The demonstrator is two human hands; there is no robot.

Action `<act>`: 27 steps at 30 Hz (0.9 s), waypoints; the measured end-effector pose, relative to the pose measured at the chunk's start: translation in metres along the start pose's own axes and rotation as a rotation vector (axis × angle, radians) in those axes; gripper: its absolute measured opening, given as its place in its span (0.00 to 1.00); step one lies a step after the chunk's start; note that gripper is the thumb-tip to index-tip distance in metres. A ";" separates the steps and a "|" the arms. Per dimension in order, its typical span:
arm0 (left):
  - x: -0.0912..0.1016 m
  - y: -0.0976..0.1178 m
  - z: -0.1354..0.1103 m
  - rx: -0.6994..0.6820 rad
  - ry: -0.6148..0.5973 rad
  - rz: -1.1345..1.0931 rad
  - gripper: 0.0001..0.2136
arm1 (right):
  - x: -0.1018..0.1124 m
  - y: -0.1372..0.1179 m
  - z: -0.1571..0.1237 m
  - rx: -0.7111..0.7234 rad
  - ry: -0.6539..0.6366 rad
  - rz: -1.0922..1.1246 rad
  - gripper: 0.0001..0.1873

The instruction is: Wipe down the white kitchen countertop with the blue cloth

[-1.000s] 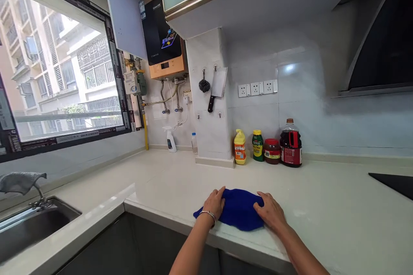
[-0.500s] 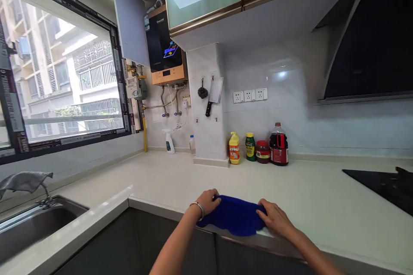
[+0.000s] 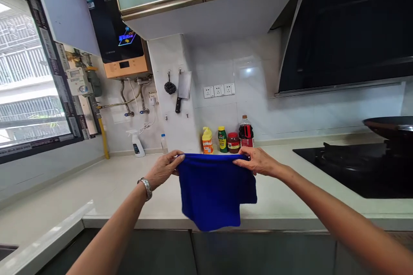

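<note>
A dark blue cloth (image 3: 211, 191) hangs stretched between my two hands, above the front edge of the white countertop (image 3: 280, 195). My left hand (image 3: 163, 168), with a silver bracelet at the wrist, pinches its upper left corner between thumb and fingers. At the upper right, my right hand (image 3: 258, 161) grips the top edge the same way. The cloth's lower edge is uneven, with a shorter flap on the right. Some fingertips are hidden behind the fabric.
Along the wall stand a yellow bottle (image 3: 207, 141), a green bottle (image 3: 222, 139), a red-lidded jar (image 3: 233, 142) and a dark sauce bottle (image 3: 246, 133). A cleaver (image 3: 183, 90) hangs on the pillar. To the right are a gas stove (image 3: 348, 163) and a wok (image 3: 392, 124); a spray bottle (image 3: 137, 144) stands left.
Both hands have lifted the cloth off the counter's edge, and it now hangs spread open. The view has turned right, bringing more of the stove and the wok into sight.
</note>
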State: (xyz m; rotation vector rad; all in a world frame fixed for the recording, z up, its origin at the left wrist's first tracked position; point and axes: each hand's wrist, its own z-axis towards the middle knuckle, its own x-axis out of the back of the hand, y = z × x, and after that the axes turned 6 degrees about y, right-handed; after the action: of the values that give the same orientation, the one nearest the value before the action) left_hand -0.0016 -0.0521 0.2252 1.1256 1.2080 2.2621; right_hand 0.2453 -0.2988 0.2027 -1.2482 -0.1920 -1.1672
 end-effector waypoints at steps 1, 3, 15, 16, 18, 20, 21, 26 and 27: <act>0.000 -0.001 0.000 0.002 0.006 -0.026 0.25 | 0.005 0.000 -0.002 -0.016 -0.072 0.111 0.19; 0.000 -0.008 0.002 0.018 -0.005 -0.055 0.26 | 0.009 0.003 -0.005 -0.037 -0.201 0.274 0.20; -0.037 -0.057 0.010 0.361 0.045 -0.415 0.35 | -0.045 0.051 -0.001 0.311 0.095 -0.278 0.16; -0.039 -0.056 0.008 0.361 0.048 -0.419 0.34 | -0.048 0.052 -0.003 0.315 0.121 -0.234 0.17; -0.041 -0.051 0.004 0.346 0.041 -0.410 0.33 | -0.048 0.050 -0.011 0.323 0.163 -0.134 0.17; -0.041 -0.044 -0.002 0.346 0.034 -0.422 0.34 | -0.045 0.045 -0.021 0.302 0.193 -0.062 0.18; -0.040 -0.040 -0.005 0.357 0.032 -0.436 0.34 | -0.043 0.042 -0.026 0.274 0.190 -0.045 0.19; -0.035 -0.032 -0.024 0.307 -0.081 -0.223 0.30 | -0.029 0.035 -0.050 0.012 -0.108 -0.021 0.29; -0.036 -0.035 -0.027 0.277 -0.120 -0.128 0.28 | -0.028 0.036 -0.053 -0.042 -0.166 -0.024 0.30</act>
State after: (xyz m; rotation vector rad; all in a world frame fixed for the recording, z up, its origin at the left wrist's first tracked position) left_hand -0.0020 -0.0686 0.1707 1.2226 1.5304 1.9471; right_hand 0.2358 -0.3301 0.1412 -1.3837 -0.3080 -1.0929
